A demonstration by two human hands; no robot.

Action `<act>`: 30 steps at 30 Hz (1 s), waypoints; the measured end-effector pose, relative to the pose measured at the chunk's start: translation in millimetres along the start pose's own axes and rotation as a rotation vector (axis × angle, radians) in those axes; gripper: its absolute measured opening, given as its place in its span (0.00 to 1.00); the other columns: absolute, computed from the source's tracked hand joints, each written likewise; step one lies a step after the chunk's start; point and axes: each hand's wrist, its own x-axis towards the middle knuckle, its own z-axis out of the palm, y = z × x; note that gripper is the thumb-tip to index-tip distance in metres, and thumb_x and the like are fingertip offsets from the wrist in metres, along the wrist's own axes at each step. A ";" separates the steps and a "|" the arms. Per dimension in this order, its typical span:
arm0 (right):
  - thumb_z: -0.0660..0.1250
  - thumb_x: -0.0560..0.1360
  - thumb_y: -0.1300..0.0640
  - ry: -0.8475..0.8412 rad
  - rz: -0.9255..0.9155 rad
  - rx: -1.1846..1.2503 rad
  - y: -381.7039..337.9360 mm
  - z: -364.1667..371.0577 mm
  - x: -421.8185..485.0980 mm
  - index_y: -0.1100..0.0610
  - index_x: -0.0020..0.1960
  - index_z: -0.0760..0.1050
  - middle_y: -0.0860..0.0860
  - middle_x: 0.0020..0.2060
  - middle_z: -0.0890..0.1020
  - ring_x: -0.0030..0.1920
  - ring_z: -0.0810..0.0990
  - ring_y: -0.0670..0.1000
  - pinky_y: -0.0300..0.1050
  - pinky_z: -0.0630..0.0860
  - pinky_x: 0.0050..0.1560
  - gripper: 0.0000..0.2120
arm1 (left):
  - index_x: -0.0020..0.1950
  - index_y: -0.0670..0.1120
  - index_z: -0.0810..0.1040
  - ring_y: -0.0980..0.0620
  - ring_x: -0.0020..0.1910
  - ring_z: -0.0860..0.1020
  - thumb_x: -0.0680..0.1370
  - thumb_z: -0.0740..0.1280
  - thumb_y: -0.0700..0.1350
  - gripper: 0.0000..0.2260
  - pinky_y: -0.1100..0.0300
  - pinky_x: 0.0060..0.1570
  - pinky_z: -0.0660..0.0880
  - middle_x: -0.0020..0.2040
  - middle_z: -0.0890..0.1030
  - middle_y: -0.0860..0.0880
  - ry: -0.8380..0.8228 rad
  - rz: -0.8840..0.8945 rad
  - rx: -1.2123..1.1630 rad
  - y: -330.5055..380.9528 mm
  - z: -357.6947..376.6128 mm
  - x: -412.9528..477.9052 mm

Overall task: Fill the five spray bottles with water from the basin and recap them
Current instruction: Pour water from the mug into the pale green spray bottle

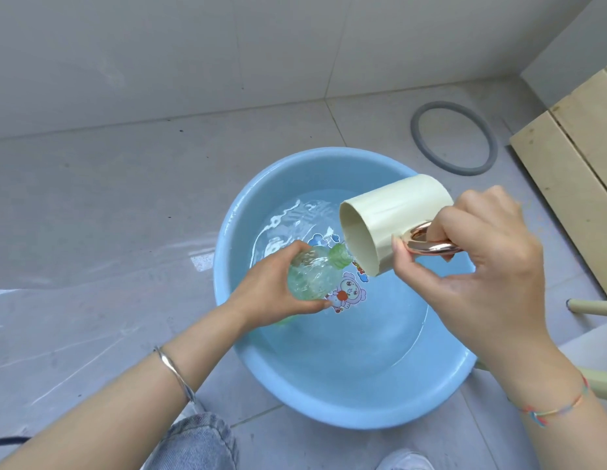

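A blue basin (pixel 329 398) of water sits on the tiled floor. My left hand (pixel 268 290) grips a clear green spray bottle (pixel 312 273) with no cap, tilted over the water, its open neck pointing up to the right. My right hand (pixel 481 262) holds a cream cup (pixel 390 215) by its shiny rose-gold handle (pixel 431 245). The cup is tipped to the left, and its lower rim sits right at the bottle's neck. Other bottles and caps are out of view.
A grey rubber ring (pixel 454 137) lies on the floor behind the basin. Pale wooden slats (pixel 573 150) stand at the right, with cream-coloured furniture legs (pixel 593 307) beneath. My jeans-clad knee (pixel 200 442) and a shoe (pixel 407 461) are at the bottom.
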 end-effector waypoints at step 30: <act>0.76 0.65 0.64 -0.243 0.514 -0.039 80.0 63.0 -93.2 0.52 0.31 0.61 0.46 0.28 0.64 0.34 0.66 0.55 0.49 0.63 0.37 0.22 | 0.58 0.58 0.71 0.66 0.54 0.75 0.64 0.80 0.59 0.28 0.66 0.54 0.70 0.53 0.77 0.65 0.053 -0.024 -0.075 0.2 -1.4 0.6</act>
